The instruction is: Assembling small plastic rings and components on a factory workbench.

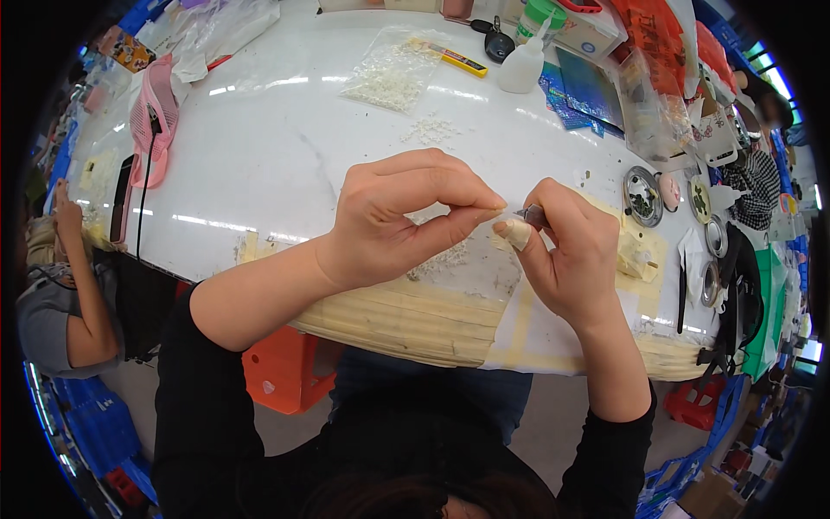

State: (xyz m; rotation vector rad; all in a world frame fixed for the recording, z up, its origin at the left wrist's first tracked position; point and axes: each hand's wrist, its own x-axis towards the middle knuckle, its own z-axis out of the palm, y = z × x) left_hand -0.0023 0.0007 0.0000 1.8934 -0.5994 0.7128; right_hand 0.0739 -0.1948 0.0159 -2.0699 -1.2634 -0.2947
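Observation:
My left hand [406, 221] hovers over the near edge of the white table [277, 147], thumb and forefinger pinched together on something too small to make out. My right hand [566, 251] meets it fingertip to fingertip and grips a small grey tool [529, 214]; its thumb tip is wrapped in pale tape. Under both hands lies a scatter of tiny white pieces [437, 262]. The table's near edge is covered in strips of beige masking tape [406, 320].
Farther back lie a clear bag of white pieces [393, 73], a loose pile of them [432, 130], a yellow utility knife [458, 59], a white squeeze bottle [523, 65] and round metal dishes [642, 195]. A pink fan [154, 121] stands left. Another person [60, 285] sits at left.

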